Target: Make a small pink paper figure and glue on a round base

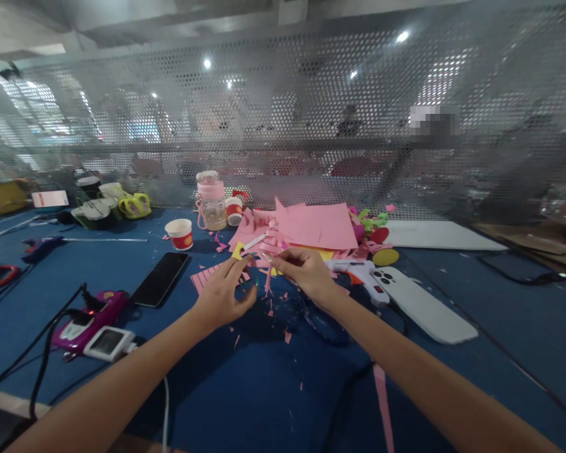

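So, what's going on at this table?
A person is working on pink paper pieces with both hands. The left hand and right hand are close together near a pink strip; what their fingertips hold is too small to make out. Pink sheets lie behind, a glue gun beside the right hand, and scraps litter the table.

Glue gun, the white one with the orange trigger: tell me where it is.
In the head view, the glue gun lies right of centre on the blue table, between the right hand and the white phone.
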### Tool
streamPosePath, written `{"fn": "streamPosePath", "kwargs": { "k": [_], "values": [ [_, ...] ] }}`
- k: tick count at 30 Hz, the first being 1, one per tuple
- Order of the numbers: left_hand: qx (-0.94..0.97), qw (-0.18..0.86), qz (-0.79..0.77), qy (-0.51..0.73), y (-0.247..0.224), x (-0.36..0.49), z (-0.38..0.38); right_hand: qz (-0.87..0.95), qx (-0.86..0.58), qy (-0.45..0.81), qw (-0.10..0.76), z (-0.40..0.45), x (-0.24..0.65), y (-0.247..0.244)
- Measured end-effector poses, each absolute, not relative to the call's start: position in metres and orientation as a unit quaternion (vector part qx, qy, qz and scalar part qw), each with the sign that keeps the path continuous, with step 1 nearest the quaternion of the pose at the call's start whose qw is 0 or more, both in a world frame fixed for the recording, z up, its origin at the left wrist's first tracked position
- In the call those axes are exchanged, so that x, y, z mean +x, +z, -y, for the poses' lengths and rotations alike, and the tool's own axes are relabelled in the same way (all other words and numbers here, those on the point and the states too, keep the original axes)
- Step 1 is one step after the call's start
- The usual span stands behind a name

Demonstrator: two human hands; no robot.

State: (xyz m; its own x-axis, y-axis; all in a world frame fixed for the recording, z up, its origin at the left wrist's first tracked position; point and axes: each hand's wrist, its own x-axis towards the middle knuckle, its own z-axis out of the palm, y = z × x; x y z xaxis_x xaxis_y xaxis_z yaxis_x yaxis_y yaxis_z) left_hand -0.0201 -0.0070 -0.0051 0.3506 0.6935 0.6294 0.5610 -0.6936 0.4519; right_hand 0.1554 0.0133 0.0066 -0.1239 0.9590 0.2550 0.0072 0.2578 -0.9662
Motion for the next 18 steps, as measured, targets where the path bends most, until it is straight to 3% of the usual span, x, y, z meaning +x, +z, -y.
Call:
{"fn": "streamPosePath", "kwargs": {
  "k": [6,14,18],
  "values": [
    [0.792,0.144,-0.412,0.428,-0.002,-0.022,0.011,0.595,-0.410,0.456,0.519,-0.013,0.156,0.006],
    [0.631,0.464,-0.444,0.436,-0.006,-0.009,0.008,0.581,-0.428,0.453,0.524,-0.011,0.153,0.004],
    [0.568,0.523,-0.423,0.474,-0.009,-0.005,0.007,0.578,-0.432,0.450,0.526,-0.010,0.148,0.001]
  ]
}}
